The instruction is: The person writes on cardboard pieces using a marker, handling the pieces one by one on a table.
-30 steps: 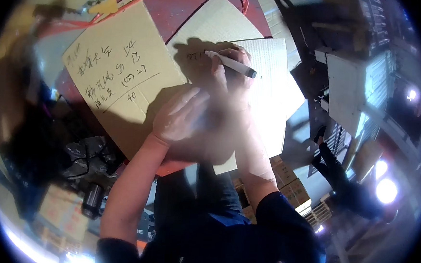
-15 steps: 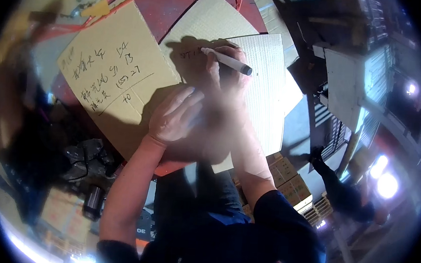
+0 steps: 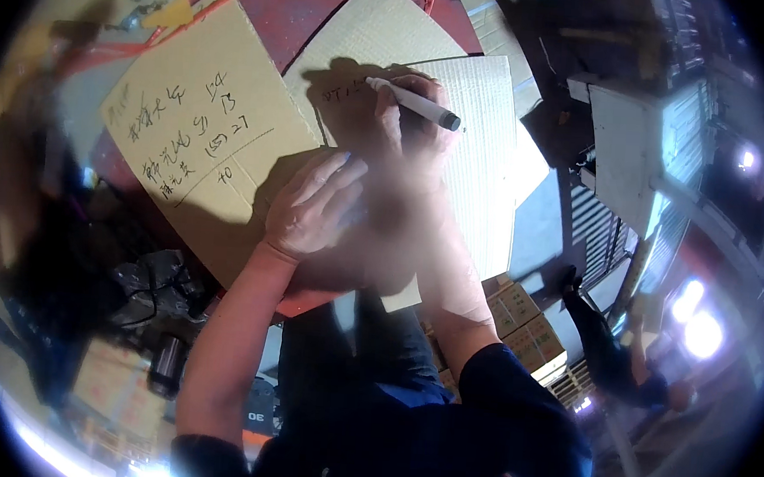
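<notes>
Red tabletop (image 3: 282,18) underlies flat tan cardboard sheets (image 3: 473,174); the right hand (image 3: 421,142) pinches a slim white marker (image 3: 418,105), while the left hand (image 3: 308,208), fingers extended, should brace them near-left.

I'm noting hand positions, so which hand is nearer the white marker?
Right. The right hand holds the white marker in its fingers; the left hand is apart from it, lower and further left in the picture.

Cannot trace the blurred wrist (image 3: 418,185) of the bare right hand (image 3: 418,117), nor flat red tabletop (image 3: 288,14) under tan cardboard sheets (image 3: 478,161).
</notes>
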`<state>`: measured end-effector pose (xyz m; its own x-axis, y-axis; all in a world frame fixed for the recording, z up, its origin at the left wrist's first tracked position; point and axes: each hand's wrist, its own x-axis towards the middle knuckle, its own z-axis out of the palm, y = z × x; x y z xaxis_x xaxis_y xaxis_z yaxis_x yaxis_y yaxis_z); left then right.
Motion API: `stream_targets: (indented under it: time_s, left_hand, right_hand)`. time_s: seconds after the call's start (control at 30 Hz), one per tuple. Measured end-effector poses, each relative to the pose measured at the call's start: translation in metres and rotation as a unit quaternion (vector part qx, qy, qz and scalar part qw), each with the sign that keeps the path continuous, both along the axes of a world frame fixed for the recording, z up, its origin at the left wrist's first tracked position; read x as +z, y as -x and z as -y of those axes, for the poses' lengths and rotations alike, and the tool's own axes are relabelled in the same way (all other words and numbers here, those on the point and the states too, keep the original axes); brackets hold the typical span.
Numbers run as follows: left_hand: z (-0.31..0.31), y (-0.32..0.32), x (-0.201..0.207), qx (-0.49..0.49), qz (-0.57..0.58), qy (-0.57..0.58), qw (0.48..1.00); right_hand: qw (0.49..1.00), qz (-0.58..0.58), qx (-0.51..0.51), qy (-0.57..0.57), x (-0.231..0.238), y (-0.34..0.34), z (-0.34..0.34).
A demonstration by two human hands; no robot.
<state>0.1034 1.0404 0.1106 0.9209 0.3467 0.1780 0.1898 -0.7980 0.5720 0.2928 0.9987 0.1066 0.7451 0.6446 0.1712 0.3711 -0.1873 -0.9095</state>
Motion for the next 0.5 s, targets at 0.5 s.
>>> stream_targets:
  time_s: [0.5]
  left_hand:
    - [0.0014, 0.0022, -0.0003, 0.009, -0.008, -0.005, 1.000]
  right_hand:
    - [0.997, 0.071, 0.027, -0.012, 0.0032, -0.0012, -0.0014]
